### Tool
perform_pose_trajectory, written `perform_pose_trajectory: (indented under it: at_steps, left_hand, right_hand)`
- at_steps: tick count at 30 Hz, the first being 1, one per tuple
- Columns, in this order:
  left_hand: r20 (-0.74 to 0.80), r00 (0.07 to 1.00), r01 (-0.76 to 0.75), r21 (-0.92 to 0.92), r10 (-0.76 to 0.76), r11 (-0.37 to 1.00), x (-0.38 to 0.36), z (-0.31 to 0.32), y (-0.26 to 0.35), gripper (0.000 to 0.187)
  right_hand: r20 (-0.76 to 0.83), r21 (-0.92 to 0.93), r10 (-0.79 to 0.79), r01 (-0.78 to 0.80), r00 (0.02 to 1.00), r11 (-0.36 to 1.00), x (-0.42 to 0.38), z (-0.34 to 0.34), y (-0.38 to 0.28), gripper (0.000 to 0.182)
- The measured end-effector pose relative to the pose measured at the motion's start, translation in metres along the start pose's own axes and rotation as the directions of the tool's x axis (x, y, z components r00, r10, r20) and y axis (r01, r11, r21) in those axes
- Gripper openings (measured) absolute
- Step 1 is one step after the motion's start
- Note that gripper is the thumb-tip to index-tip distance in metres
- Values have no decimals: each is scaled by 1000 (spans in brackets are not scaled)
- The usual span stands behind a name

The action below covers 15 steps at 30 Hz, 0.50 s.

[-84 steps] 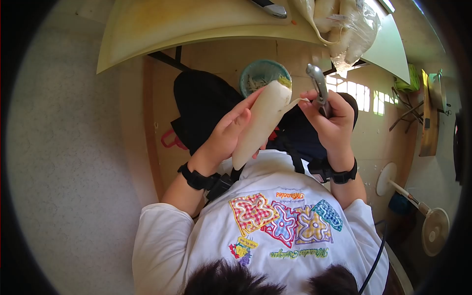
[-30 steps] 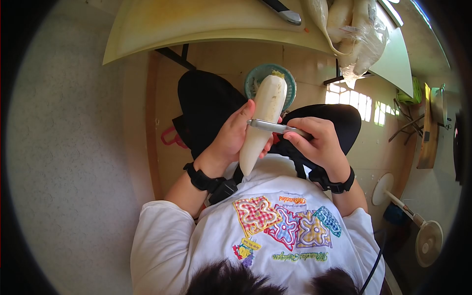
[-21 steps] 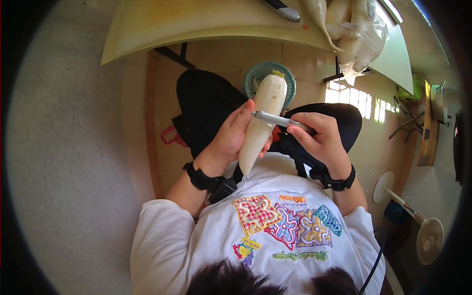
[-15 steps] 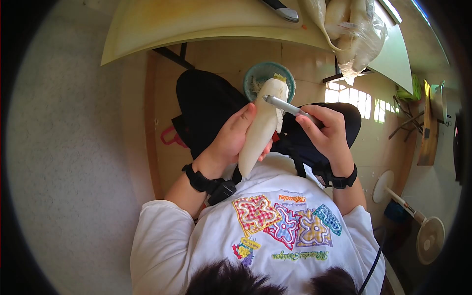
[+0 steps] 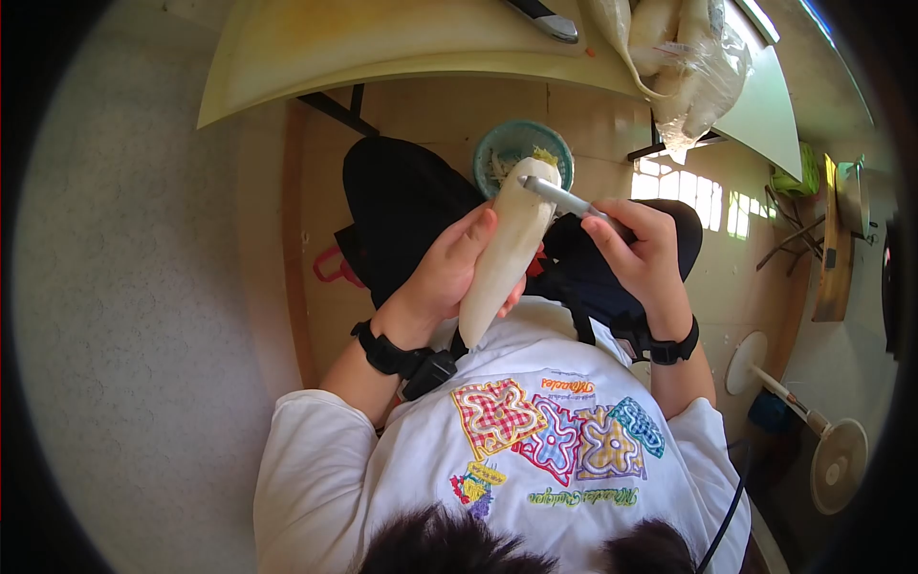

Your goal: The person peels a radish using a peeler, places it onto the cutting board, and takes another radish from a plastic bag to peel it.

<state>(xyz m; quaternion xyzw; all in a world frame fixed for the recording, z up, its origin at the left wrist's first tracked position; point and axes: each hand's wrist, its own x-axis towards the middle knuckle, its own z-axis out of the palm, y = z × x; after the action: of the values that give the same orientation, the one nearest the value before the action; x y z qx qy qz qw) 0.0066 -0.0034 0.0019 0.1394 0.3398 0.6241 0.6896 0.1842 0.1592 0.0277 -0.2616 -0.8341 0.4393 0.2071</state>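
White daikon radish (image 5: 507,249) clasped in left hand (image 5: 442,273), slanted above teal bowl (image 5: 523,153), so peelings fall in | right hand (image 5: 643,251) grip pinching metal peeler (image 5: 564,199), blade at radish top.

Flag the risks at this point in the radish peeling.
1. The metal peeler in the right hand sits at the top end of the long white radish; the left hand grips just below, so a slip might nick a finger.
2. The radish is held in the air over the teal bowl on the floor; peelings could miss it.
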Motion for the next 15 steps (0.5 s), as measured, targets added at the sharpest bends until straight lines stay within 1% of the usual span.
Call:
perform_pose_trajectory:
  at_steps: [1,3,4,6,8,15]
  left_hand:
    - [9,1000,10,14,-11,1000,-3,3,1,64]
    - [15,1000,20,29,-20,999,-6,4,2,65]
    - [37,999,34,21,-34,999,-6,5,3,66]
    - [63,997,48,12,-49,999,-6,6,2,66]
    - [75,997,34,13,-35,999,-4,4,1,67]
    - [52,998,33,17,-34,999,-1,2,1,66]
  right_hand:
    - [-1,-2,1,-1,1000,1000,0,-3,1,19]
    - [-64,46,43,-40,997,998,3,-7,5,18]
    - [-65,47,46,-43,997,998,3,-9,8,18]
    - [-22,125,70,-67,997,990,0,-11,14,17]
    - [-27,124,80,-76,996,989,0,-9,15,18]
    - [-44,185,151,-141,988,973,1,-4,19,20]
